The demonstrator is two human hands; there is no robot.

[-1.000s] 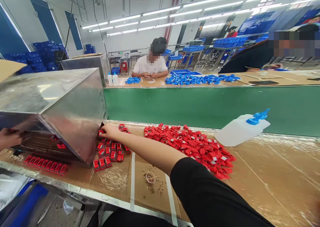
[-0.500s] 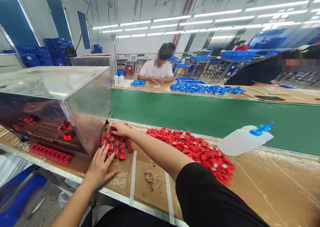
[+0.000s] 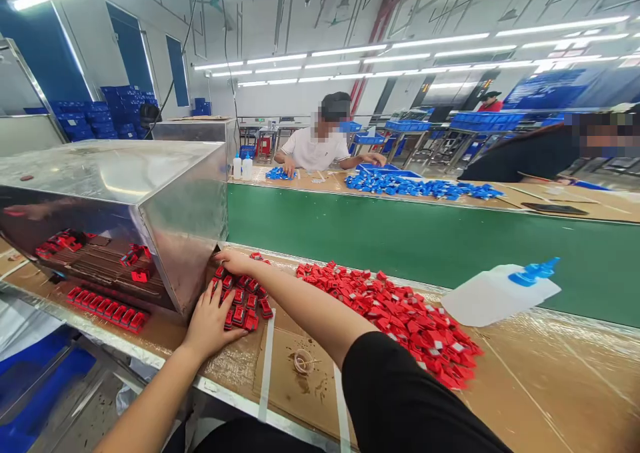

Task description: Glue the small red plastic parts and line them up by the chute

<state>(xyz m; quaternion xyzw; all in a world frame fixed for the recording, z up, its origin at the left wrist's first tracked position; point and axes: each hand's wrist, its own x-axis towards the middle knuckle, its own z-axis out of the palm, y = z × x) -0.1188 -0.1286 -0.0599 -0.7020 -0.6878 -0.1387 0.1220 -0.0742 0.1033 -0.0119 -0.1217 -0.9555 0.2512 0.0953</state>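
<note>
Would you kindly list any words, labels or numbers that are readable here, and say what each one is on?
None can be read.
Blue banner on the far wall: pale print, too blurred.
Glue bottle: no label visible.
Small red parts between both hands: no legible marking.

Left hand (image 3: 210, 323) flat, palm down, fingers (image 3: 218, 298) spread, right hand (image 3: 235, 262) extended forward, arm in black sleeve

Cardboard-covered bench (image 3: 550, 380), red parts (image 3: 400, 310), bottle (image 3: 495, 294)
</note>
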